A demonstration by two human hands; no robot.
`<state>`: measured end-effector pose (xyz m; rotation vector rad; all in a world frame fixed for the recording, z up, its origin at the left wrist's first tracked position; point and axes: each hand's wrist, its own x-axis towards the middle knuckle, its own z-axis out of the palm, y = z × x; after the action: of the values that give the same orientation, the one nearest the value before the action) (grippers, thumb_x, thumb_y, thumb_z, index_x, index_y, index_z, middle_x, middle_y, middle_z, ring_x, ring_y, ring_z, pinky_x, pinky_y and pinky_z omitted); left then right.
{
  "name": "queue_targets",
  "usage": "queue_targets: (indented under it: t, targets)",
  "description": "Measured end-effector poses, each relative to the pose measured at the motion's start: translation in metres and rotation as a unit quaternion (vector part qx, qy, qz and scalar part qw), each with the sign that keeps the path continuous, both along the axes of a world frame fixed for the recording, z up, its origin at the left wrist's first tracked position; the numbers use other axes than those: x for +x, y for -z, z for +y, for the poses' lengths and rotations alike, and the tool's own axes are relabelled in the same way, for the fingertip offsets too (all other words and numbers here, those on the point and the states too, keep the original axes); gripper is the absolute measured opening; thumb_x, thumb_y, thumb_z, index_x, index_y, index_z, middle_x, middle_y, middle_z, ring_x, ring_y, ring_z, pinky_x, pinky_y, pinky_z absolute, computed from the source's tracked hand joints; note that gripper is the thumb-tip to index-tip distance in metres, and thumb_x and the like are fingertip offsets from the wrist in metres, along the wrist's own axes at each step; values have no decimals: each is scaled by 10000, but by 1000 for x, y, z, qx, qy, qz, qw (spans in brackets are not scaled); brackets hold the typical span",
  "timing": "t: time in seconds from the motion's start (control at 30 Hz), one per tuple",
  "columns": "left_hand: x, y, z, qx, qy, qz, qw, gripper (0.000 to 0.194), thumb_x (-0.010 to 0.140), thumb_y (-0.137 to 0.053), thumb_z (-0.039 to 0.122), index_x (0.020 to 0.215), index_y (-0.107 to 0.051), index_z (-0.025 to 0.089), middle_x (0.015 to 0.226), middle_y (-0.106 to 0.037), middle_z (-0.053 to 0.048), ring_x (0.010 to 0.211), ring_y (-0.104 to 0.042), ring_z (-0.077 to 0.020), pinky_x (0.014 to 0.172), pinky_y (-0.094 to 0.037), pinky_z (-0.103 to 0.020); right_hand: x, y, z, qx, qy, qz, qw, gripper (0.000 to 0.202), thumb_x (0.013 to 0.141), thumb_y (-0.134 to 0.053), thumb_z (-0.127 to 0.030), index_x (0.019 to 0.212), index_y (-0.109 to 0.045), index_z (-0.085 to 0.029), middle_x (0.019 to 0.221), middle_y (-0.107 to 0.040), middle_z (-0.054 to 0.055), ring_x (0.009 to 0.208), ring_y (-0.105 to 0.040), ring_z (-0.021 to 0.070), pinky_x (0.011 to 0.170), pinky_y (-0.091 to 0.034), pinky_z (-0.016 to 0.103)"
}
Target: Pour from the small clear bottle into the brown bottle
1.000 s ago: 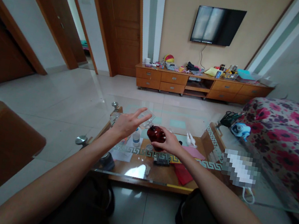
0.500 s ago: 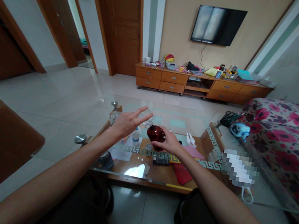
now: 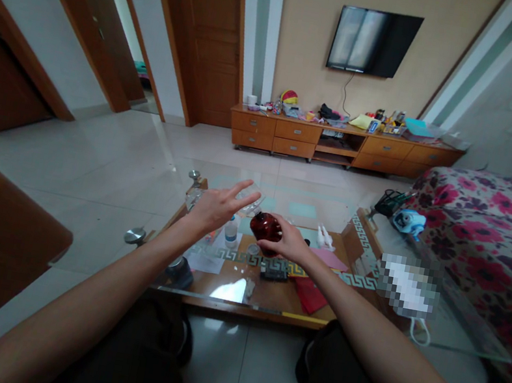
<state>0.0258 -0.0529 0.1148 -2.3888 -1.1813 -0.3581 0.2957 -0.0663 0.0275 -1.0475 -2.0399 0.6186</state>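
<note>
My right hand (image 3: 290, 240) is wrapped round a dark reddish-brown bottle (image 3: 262, 224), held tilted over the glass table with its neck toward the left. My left hand (image 3: 219, 209) grips a clear see-through container (image 3: 254, 200), its fingers reaching over it. The bottle's neck is right beside the clear container; whether they touch, I cannot tell. Most of the container is hidden behind my left fingers. Below my hands a small clear bottle (image 3: 231, 233) with a pale label stands near a round clear lid-like piece (image 3: 253, 250).
The glass table (image 3: 454, 332) holds a blurred white item with a strap (image 3: 420, 333), a blue toy-like object (image 3: 409, 222) and a black mesh holder (image 3: 387, 203). A red packet (image 3: 310, 295), a black box (image 3: 274, 272) and a dark jar (image 3: 179, 274) lie closer. A flowered sofa (image 3: 492, 226) borders the right.
Both hands keep their holds on the bottle and the clear container. The whole view has shifted very slightly; little else differs.
</note>
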Motion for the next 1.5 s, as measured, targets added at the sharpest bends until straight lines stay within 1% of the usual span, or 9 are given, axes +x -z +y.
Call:
queue_targets:
  t: [0.17,0.4,0.6,0.73,0.97,1.13,1.23,1.4,1.5]
  targets:
    - [1,0,0,-1,0,6,1000,671,987,-481,114,1580,-472,430,1704,-374,-67,847,-686,-213,625,-547,-346,0,3,1,-14,-1,6,1000,841,763,-887,-430,1513,-522,-324,1434,-664,77,1247,-676,330,1083,-547,512]
    - [1,2,3,9,-1,12,1000,652,1002,-472,120,1573,-476,434,1705,-374,-65,819,-688,-205,619,-552,-357,1,2,1,-14,-8,5,1000,825,779,-869,-447,1513,-517,-314,1457,-651,83,1268,-666,316,1104,-520,518]
    - [2,2,6,-2,7,7,1000,688,988,-478,91,1582,-460,438,1714,-356,-73,838,-695,-205,655,-564,-367,1,3,2,2,-7,1,1000,836,773,-869,-441,1520,-513,-325,1451,-656,79,1274,-663,318,1103,-516,515]
    - [2,1,6,-15,17,-6,1000,690,984,-484,82,1576,-467,437,1716,-351,-79,862,-699,-206,681,-571,-370,2,4,2,-3,-4,0,1000,843,767,-871,-442,1521,-512,-334,1446,-659,71,1267,-667,322,1098,-521,521]
    - [3,-5,3,-4,19,17,1000,673,993,-480,88,1577,-472,423,1710,-365,-78,867,-702,-211,665,-566,-361,3,4,3,1,-1,-1,1000,845,761,-874,-451,1516,-513,-332,1439,-663,63,1277,-662,313,1109,-523,501]
    - [4,-9,3,-20,16,25,999,675,1000,-486,94,1581,-462,436,1712,-353,-92,868,-706,-218,685,-590,-383,4,7,4,3,10,-16,1000,865,762,-869,-454,1534,-496,-337,1422,-672,70,1265,-666,329,1100,-526,533]
    - [4,-11,4,-14,13,52,998,687,994,-487,84,1590,-450,422,1712,-350,-101,864,-711,-207,693,-595,-373,5,9,6,-1,17,-25,1000,875,752,-874,-460,1532,-502,-326,1401,-686,84,1239,-681,345,1076,-538,542]
    - [4,-17,2,-11,14,79,997,670,1005,-480,82,1580,-452,424,1713,-347,-91,874,-718,-208,689,-589,-358,5,8,5,5,11,-17,1000,851,756,-874,-478,1513,-518,-324,1381,-700,77,1205,-700,330,1058,-547,515]
    - [5,-21,0,-10,12,91,996,680,1005,-489,75,1587,-439,422,1715,-343,-97,868,-716,-206,689,-587,-353,5,8,5,5,13,-17,1000,853,756,-869,-504,1507,-521,-301,1382,-699,87,1198,-702,327,1051,-548,509]
